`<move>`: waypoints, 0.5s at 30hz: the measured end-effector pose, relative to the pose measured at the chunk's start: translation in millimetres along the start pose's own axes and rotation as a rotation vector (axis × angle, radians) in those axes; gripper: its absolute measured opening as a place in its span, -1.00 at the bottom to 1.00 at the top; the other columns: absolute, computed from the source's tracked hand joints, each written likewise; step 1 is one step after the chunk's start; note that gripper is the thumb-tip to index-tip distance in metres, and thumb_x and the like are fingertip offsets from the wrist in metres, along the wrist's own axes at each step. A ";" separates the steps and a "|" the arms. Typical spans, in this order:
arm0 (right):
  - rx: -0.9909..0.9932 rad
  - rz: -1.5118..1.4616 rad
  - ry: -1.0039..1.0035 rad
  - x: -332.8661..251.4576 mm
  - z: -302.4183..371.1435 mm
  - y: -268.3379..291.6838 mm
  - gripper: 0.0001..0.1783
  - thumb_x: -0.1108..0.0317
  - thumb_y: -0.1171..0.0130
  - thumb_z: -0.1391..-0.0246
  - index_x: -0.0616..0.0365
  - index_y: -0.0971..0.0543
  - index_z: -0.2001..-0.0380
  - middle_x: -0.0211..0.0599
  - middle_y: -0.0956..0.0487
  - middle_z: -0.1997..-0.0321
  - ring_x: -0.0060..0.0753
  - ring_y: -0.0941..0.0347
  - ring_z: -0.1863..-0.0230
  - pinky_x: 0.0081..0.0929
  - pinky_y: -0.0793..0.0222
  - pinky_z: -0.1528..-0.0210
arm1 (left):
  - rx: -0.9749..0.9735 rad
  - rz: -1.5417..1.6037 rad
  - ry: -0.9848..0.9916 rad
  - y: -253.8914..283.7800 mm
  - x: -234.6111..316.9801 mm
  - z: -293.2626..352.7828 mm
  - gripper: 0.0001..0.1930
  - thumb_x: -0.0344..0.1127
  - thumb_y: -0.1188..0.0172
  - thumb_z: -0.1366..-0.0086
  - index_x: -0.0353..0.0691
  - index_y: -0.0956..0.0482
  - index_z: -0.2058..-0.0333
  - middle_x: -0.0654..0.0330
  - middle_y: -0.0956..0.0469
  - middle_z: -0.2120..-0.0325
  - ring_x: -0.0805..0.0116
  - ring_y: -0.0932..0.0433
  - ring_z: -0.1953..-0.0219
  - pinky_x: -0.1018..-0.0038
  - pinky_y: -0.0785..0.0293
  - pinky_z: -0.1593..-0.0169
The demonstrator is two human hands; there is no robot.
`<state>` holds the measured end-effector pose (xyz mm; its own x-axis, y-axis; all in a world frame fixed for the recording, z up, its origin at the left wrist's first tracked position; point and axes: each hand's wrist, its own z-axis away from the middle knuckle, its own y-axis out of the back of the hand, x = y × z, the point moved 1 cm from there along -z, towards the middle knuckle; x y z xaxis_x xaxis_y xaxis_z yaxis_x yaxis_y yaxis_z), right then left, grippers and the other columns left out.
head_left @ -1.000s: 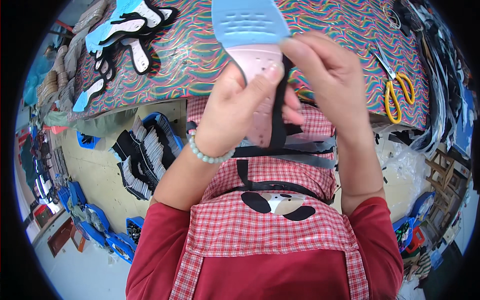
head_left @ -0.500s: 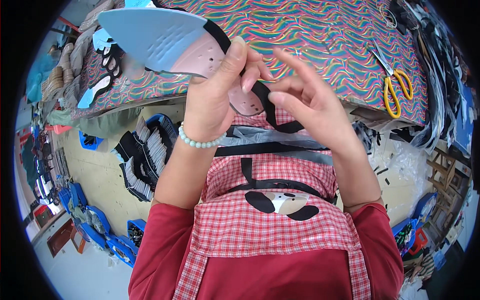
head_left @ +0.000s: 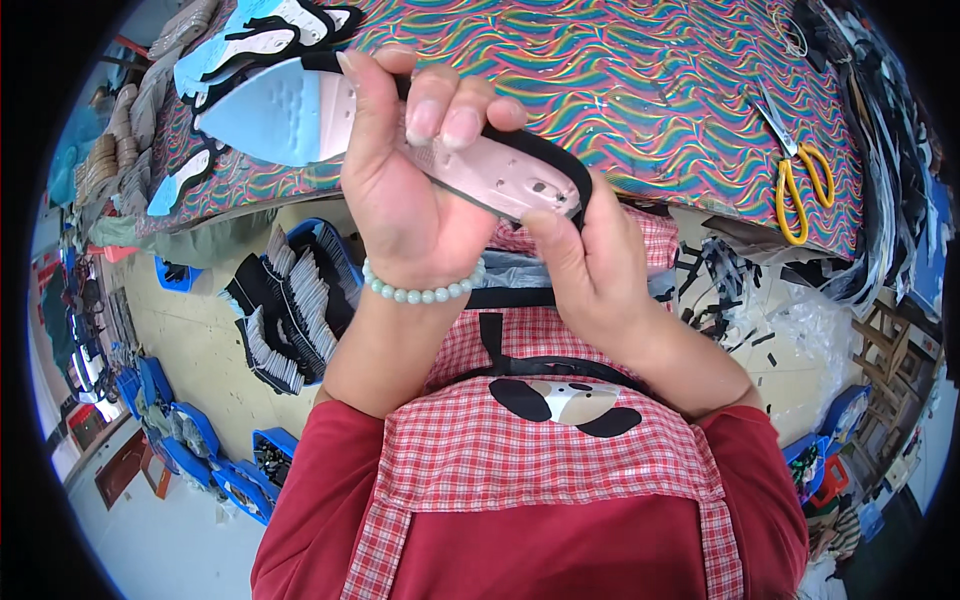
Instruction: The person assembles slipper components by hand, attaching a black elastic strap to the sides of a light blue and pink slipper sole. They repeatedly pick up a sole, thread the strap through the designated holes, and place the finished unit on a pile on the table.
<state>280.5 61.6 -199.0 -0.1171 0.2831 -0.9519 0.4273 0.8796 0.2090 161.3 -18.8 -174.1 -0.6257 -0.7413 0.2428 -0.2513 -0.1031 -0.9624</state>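
An insole [head_left: 500,182], light blue at its pointed end and pink toward the rounded end, lies tilted across both hands above the table's near edge. A black strip [head_left: 540,148] runs along its far edge and around the rounded end. My left hand [head_left: 405,180], with a pale bead bracelet at the wrist, is closed around the middle, fingers curled over the far edge. My right hand [head_left: 600,265] pinches the rounded end and the black strip between thumb and fingers. Its fingers are partly hidden behind the insole.
More insoles [head_left: 268,42] lie piled at the table's far left, with another [head_left: 182,182] near the left edge. Yellow-handled scissors [head_left: 792,165] rest on the patterned tablecloth [head_left: 660,90] at right. Below left stands a blue bin [head_left: 335,250] beside stacked black-edged pieces [head_left: 285,310].
The insole has swung lower and flatter, its pink end now to the right. My right hand, previously with loosely spread fingers by the hanging black strip, now pinches the rounded end, where the strip lies against the edge.
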 end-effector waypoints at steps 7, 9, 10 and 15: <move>-0.205 0.279 0.121 -19.7 -32.8 66.8 -0.76 0.38 -0.07 -0.15 0.26 -0.43 0.14 -0.18 -0.52 0.43 -0.28 -0.51 0.47 -0.42 -0.39 0.42 | -0.230 -1.933 -0.207 -26.9 30.5 27.9 -0.78 -0.22 -0.26 -0.12 -0.18 -0.62 0.28 0.21 -0.58 0.44 0.26 -0.50 0.29 0.37 -0.40 0.20; -0.331 0.354 0.277 -31.5 -32.7 73.6 -0.75 0.44 -0.10 -0.10 0.28 -0.46 0.14 -0.18 -0.52 0.38 -0.33 -0.49 0.42 -0.46 -0.37 0.38 | -0.616 -2.184 -0.463 -37.1 40.6 14.6 -0.71 -0.27 -0.37 0.09 -0.21 -0.63 0.33 0.18 -0.56 0.47 0.20 -0.48 0.28 0.34 -0.37 0.22; -0.355 0.408 0.306 -37.5 -34.4 76.9 -0.74 0.45 -0.11 -0.08 0.28 -0.46 0.14 -0.17 -0.53 0.36 -0.28 -0.50 0.39 -0.45 -0.38 0.36 | -0.676 -2.145 -0.363 -35.1 43.1 8.3 -0.72 -0.31 -0.36 0.07 -0.24 -0.62 0.33 0.17 -0.56 0.45 0.20 -0.48 0.26 0.35 -0.38 0.20; -0.394 0.493 0.366 -53.7 -42.7 74.9 -0.69 0.42 -0.18 -0.01 0.26 -0.49 0.14 -0.18 -0.57 0.27 -0.24 -0.53 0.28 -0.46 -0.42 0.26 | -0.707 -1.946 0.145 -41.3 29.4 10.2 -0.83 -0.38 -0.28 -0.07 -0.32 -0.56 0.36 0.12 -0.55 0.51 0.26 -0.51 0.40 0.39 -0.41 0.29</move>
<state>280.5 128.7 -122.7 -0.3157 0.7309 -0.6051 0.1612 0.6697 0.7249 160.8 -43.1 -128.5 0.7149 0.0453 0.6977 -0.6634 -0.2711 0.6974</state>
